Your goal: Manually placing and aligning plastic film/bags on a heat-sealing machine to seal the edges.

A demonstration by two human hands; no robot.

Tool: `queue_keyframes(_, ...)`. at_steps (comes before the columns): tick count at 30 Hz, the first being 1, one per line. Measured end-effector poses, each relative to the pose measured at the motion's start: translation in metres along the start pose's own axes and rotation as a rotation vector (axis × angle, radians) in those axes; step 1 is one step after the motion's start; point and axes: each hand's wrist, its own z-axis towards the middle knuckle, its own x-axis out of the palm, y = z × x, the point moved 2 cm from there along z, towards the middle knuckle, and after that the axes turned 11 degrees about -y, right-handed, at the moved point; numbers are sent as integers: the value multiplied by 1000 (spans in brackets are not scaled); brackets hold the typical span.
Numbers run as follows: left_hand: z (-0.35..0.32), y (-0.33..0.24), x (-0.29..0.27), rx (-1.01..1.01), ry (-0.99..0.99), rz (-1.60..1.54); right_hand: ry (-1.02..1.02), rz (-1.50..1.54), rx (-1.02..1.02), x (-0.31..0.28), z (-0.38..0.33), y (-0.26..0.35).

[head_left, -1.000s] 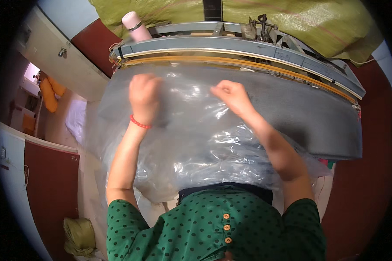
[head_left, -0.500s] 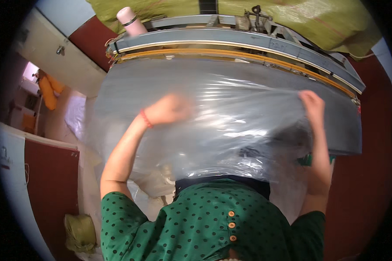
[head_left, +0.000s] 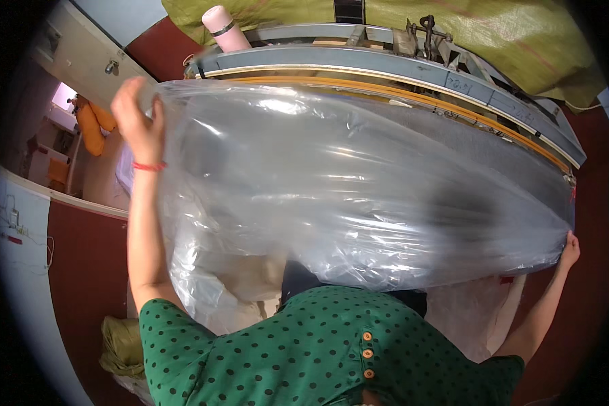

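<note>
A wide sheet of clear plastic film [head_left: 304,176] stretches between my hands, over a grey work surface [head_left: 413,125]. At the far left my left hand [head_left: 140,122], with a red band at the wrist, is raised and closed on the film's upper corner; thumb and fingers look slightly blurred. Low on the right my right hand [head_left: 570,249] pinches the film's other end, pulling folds that run toward the fingers. The film's near side hangs close to my waist, crumpled and shiny at the left.
Along the back of the surface runs a grey metal frame [head_left: 386,57] with an orange strip [head_left: 318,81]. A pink bottle [head_left: 226,28] stands on it, and a metal clamp [head_left: 427,37] sits behind. Green-yellow sacks [head_left: 507,47] lie beyond. A door [head_left: 91,57] stands at left.
My hands have moved far apart: the left up and left, the right down and right. The film between them has spread out wide across the surface.
</note>
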Motion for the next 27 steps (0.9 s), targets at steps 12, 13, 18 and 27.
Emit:
queue_keyframes(12,-173,36,40,-265,954,-157,82,48,-41,0,2,-20)
queue_keyframes(13,-160,12,46,-117,861,-250,76,43,-39,-4,1,-19)
queue_keyframes(18,-144,-68,79,-93,860,-641,1,200,112,-25,3,-20)
queue_keyframes(27,-137,-76,124,-349,618,-501,-55,549,395,-93,-5,28)
